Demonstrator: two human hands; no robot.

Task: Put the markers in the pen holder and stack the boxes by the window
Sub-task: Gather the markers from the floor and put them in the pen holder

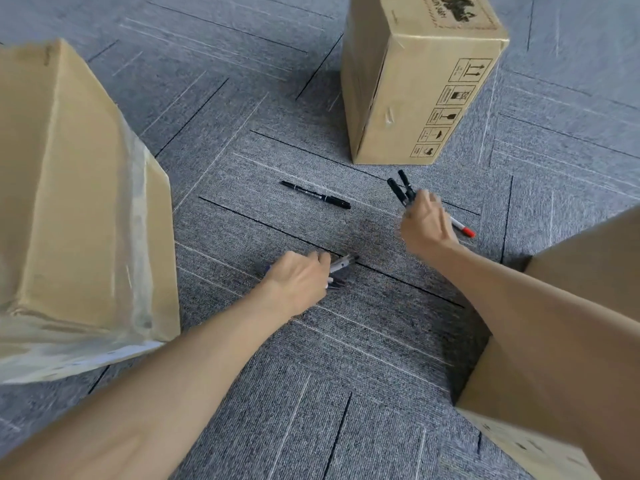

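Observation:
My left hand (298,280) is low over the grey carpet, its fingers closed on markers (341,268) whose tips stick out to the right. My right hand (424,223) grips two black markers (401,188) that point up and away. A red-tipped marker (462,228) lies on the carpet just behind that hand, partly hidden by it. One black marker (315,195) lies alone on the floor between and beyond my hands. Three cardboard boxes stand around: a big one (69,202) at left, an upright printed one (415,81) at the back, a third (571,341) at right behind my right forearm.
Grey carpet tiles (346,393) cover the whole floor. The left box carries clear tape along its lower edges. No pen holder and no window are in view.

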